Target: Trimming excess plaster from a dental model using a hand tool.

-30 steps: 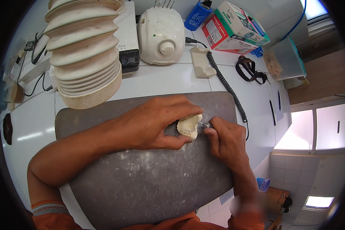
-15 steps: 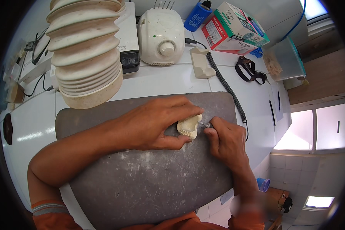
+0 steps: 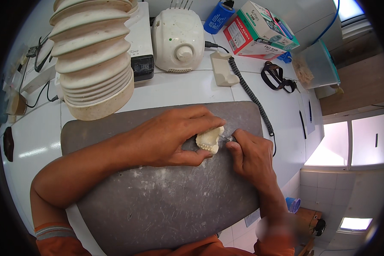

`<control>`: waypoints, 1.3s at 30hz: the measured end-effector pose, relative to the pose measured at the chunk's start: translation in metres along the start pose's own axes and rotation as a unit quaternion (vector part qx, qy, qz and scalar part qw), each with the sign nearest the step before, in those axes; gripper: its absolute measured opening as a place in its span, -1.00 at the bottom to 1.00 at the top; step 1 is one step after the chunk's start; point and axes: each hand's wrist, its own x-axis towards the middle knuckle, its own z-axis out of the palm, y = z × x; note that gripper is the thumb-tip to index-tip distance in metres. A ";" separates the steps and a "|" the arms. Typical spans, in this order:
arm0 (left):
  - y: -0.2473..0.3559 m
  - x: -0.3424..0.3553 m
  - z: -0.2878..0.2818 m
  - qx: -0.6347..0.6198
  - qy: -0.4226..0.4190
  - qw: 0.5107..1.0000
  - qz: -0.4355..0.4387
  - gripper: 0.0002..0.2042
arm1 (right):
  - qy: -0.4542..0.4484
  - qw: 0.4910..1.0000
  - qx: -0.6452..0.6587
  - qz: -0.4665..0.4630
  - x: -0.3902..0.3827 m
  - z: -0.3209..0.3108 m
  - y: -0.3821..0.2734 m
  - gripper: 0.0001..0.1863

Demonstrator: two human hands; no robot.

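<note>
My left hand [image 3: 175, 136] grips a cream-coloured dental cast [image 3: 209, 140] between thumb and fingers, with its row of teeth turned toward me and to the left. In my right hand [image 3: 254, 155] is a rotary handpiece [image 3: 229, 138], pinched near its metal nose; most of its body is hidden in the hand. Its thin bit meets or nearly meets the right edge of the cast; I cannot tell if they touch. Both hands are over a dark grey mat [image 3: 170, 200] dusted with whitish powder and scratches.
A wide ribbed suction hose [image 3: 93, 64] hangs at the upper left. Beyond the mat stand a white control unit [image 3: 179, 40] with a knob, a handpiece rest [image 3: 223, 70] and a coiled cable [image 3: 252, 94]. Further right are stacked boxes [image 3: 260, 32], a black strap [image 3: 277, 77] and a clear bin [image 3: 318, 64].
The view has shifted very slightly. Both hands keep their hold, and the cast and handpiece stay in nearly the same place.
</note>
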 end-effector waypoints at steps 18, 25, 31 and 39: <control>-0.001 -0.001 0.000 0.004 -0.002 1.000 -0.009 -0.27 | -0.013 1.000 -0.012 -0.008 0.001 -0.002 -0.004 -0.61; -0.001 0.000 0.001 0.005 -0.003 1.000 -0.009 -0.27 | -0.012 1.000 -0.006 -0.008 0.001 -0.002 -0.002 -0.60; 0.000 0.000 0.000 0.007 -0.001 1.000 -0.012 -0.28 | -0.002 1.000 -0.008 -0.004 0.001 0.000 -0.002 -0.60; 0.001 0.000 0.000 0.007 -0.003 1.000 -0.019 -0.29 | -0.008 1.000 -0.011 -0.012 0.002 -0.001 -0.003 -0.60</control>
